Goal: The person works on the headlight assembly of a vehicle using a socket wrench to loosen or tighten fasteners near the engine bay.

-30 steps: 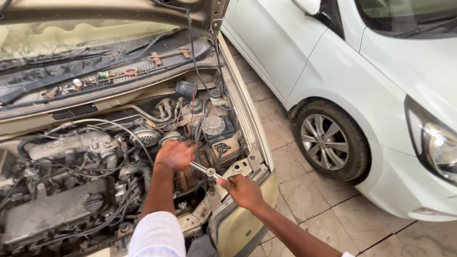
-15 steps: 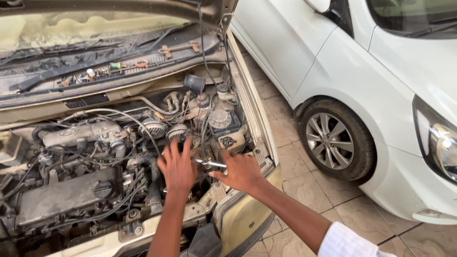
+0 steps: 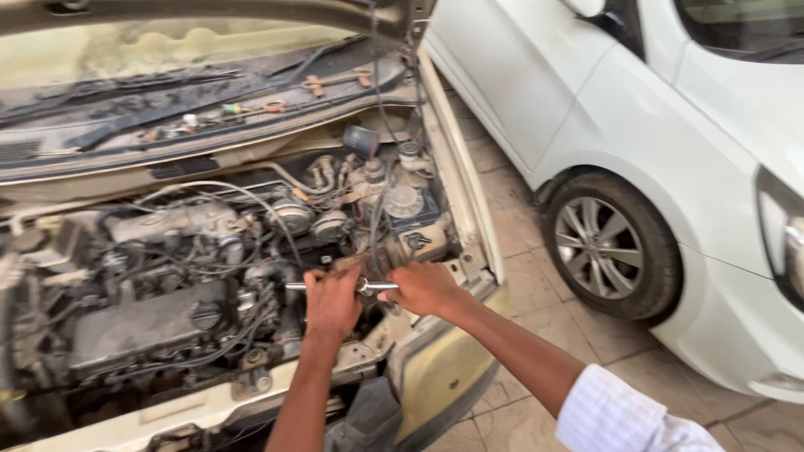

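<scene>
Bright metal T-handle wrench held crosswise at the front right corner of the open engine bay: left hand and right hand each closed on an end of its bar. Fastener beneath hidden; work appears mid-turn, progress indeterminate.

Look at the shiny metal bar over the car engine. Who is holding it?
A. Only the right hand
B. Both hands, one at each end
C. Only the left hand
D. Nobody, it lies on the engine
B: the left hand and the right hand each have a grip on one end of the metal bar, which they hold level over the open engine bay.
</scene>
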